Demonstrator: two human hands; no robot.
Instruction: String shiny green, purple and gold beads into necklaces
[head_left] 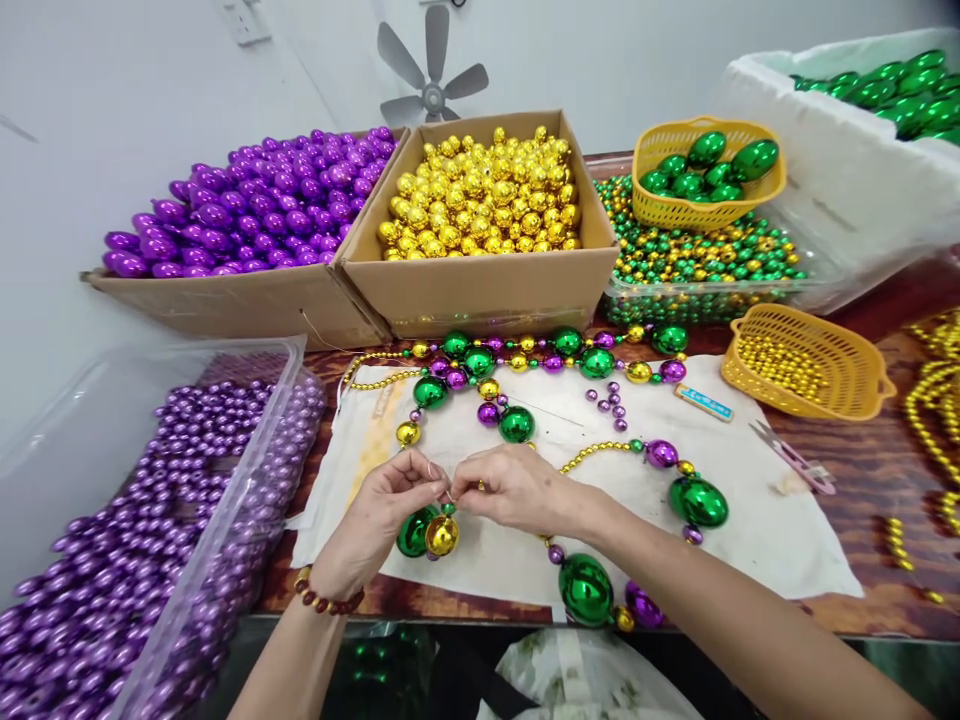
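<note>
My left hand, with a beaded bracelet on its wrist, pinches a thin pale string. Fingertip to fingertip with it, my right hand is closed on the same string, partly hidden by the fingers. Just below them hang a large gold bead and a green bead. The strand of green, gold and purple beads runs behind and around my hands on a white cloth. To the right, a second part with a large green bead curves near the table edge.
Behind stand cardboard boxes of purple beads and gold beads. A clear bin of small purple beads is left. Scissors, a blue packet, loose purple beads and a yellow basket lie to the right.
</note>
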